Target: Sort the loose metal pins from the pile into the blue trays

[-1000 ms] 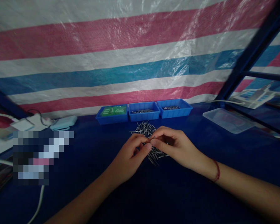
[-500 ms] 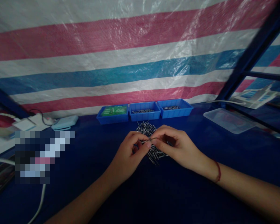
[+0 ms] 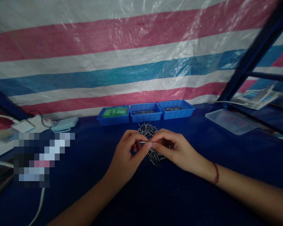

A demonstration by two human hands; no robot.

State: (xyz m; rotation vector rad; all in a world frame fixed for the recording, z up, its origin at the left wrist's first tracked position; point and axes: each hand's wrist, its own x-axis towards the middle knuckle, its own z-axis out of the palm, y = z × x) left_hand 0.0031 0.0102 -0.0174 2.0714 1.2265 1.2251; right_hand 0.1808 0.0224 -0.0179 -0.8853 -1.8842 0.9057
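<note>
My left hand [image 3: 132,150] pinches a thin, light metal pin [image 3: 142,142] between thumb and forefinger. Its far end runs into the fingertips of my right hand [image 3: 173,147], which are closed together and touch those of the left. What exactly the right fingers grip is hidden. A pile of slim metal pins [image 3: 153,157] lies on the dark blue table [image 3: 141,194] below and behind both hands; part of it is covered by them. The exact kind of pin is too small to tell.
Behind the pile, three blue bins stand in a row: a left bin [image 3: 113,120] with a green packet [image 3: 115,111], a middle bin [image 3: 145,117] and a right bin [image 3: 179,113], both holding metal pins. A clear plastic lid [image 3: 231,121] lies right. Cables [image 3: 41,201] and a light-blue device [image 3: 64,124] lie left.
My right hand has shifted slightly left, closer against the left fingertips. The thin piece that stretched between both hands now shows mostly at the left fingers.
</note>
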